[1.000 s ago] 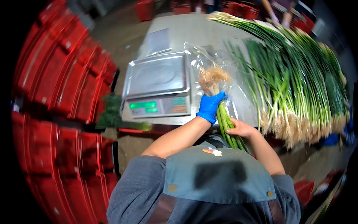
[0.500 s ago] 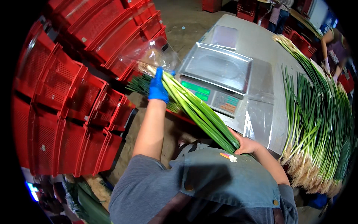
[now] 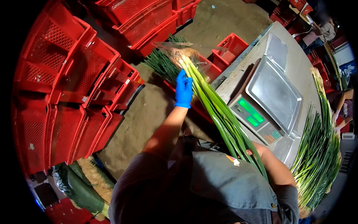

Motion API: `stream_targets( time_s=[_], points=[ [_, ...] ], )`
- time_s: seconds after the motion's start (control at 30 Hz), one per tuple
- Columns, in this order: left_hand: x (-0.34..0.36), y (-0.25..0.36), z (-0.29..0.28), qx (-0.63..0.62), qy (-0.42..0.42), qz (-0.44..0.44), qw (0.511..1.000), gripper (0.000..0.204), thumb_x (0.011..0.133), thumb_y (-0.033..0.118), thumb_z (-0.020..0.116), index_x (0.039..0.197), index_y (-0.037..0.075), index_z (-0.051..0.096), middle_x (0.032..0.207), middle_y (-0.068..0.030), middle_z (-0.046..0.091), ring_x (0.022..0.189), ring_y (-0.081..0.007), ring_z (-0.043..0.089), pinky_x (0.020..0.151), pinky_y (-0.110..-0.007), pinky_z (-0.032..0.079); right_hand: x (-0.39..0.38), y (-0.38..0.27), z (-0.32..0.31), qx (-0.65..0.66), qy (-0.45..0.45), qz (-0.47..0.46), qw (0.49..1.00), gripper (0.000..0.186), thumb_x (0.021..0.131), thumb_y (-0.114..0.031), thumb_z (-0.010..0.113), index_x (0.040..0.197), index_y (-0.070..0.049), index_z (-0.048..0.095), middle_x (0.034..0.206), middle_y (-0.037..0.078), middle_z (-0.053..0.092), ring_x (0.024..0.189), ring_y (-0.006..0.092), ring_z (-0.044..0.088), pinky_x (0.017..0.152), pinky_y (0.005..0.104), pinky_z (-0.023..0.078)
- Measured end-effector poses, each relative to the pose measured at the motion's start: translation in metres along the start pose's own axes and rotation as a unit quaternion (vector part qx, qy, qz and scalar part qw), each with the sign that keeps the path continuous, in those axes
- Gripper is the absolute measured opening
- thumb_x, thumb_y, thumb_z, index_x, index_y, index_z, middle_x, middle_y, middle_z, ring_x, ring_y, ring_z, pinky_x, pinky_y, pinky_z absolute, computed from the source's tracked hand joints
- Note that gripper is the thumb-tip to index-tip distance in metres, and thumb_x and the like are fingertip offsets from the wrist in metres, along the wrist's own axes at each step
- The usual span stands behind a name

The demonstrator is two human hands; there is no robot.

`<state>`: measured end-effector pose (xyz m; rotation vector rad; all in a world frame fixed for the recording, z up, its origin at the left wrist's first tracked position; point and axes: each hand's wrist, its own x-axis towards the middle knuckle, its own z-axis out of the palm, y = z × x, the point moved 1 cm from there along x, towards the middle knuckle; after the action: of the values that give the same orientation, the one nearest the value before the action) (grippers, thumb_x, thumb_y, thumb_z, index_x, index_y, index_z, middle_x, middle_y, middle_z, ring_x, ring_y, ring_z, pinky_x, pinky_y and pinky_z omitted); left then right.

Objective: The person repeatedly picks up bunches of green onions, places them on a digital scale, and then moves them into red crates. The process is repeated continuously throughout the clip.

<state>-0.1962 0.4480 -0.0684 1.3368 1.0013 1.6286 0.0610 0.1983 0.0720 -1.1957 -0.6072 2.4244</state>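
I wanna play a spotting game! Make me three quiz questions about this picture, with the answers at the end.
1. Which of the person's hands wears a blue glove?
2. True or false: the screen on the scale glows red.
3. Fill in the gap: the roots of the held spring onions are in a clear ____.

Key:
1. The left hand.
2. False; it glows green.
3. Bag.

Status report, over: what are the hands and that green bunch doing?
Left hand holding green onions near the roots; right hand at leafy end. Roots inside clear bag. Scale close by, right side.
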Motion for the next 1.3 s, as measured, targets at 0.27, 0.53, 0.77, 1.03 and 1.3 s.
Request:
stream_targets(
  time_s=[0.27, 0.53, 0.77, 1.03, 1.3],
  points=[
    [-0.028, -0.087, -0.032, 0.226, -0.040, -0.246, 0.942, 0.023, 0.090, 0.024, 0.051, 0.093, 0.002, 0.050, 0.089, -0.0243, 0.058, 0.082, -0.0401, 0.055, 0.071, -0.043, 0.044, 0.035, 0.013, -0.008, 0.121, 0.033, 0.132, 0.983, 0.071, 0.067, -0.025, 0.080, 0.125, -0.002, 0.048, 0.109, 0.011, 0.062, 0.094, 0.0186, 0.061, 0.084, 0.0323, 0.051],
    [-0.047, -0.083, -0.057, 0.372, -0.186, -0.199, 0.887, 0.016, 0.089, 0.023, 0.048, 0.096, 0.010, 0.052, 0.086, -0.0221, 0.061, 0.078, -0.0432, 0.058, 0.066, -0.048, 0.046, 0.055, 0.001, 0.005, 0.125, 0.060, 0.113, 0.984, 0.072, 0.066, -0.020, 0.079, 0.128, -0.002, 0.045, 0.110, 0.010, 0.060, 0.094, 0.0168, 0.061, 0.081, 0.0295, 0.051],
    [0.001, -0.105, -0.034, 0.371, -0.264, -0.235, 0.859, 0.029, 0.089, 0.030, 0.047, 0.095, 0.003, 0.054, 0.092, -0.0272, 0.059, 0.086, -0.0438, 0.056, 0.075, -0.048, 0.045, 0.069, -0.021, 0.021, 0.114, 0.064, 0.094, 0.987, 0.074, 0.065, -0.015, 0.077, 0.130, -0.003, 0.043, 0.111, 0.009, 0.059, 0.093, 0.0152, 0.060, 0.078, 0.0269, 0.051],
    [-0.030, -0.085, -0.067, 0.394, -0.241, -0.352, 0.814, 0.097, 0.060, 0.058, 0.074, 0.134, 0.008, 0.036, 0.123, -0.0197, 0.051, 0.112, -0.0376, 0.050, 0.090, -0.046, 0.044, 0.069, -0.048, 0.038, 0.056, 0.015, 0.091, 0.994, 0.092, 0.059, -0.033, 0.083, 0.133, -0.003, 0.040, 0.120, 0.008, 0.055, 0.104, 0.0135, 0.053, 0.090, 0.0282, 0.043],
    [-0.019, -0.109, -0.034, 0.553, -0.394, -0.297, 0.671, 0.028, 0.082, 0.023, 0.058, 0.105, 0.007, 0.059, 0.105, -0.0186, 0.061, 0.095, -0.0365, 0.061, 0.077, -0.043, 0.051, 0.071, -0.044, 0.030, 0.045, 0.056, 0.102, 0.992, 0.074, 0.063, -0.025, 0.079, 0.125, 0.001, 0.048, 0.113, 0.008, 0.058, 0.099, 0.0138, 0.054, 0.089, 0.0278, 0.043]
  ],
)
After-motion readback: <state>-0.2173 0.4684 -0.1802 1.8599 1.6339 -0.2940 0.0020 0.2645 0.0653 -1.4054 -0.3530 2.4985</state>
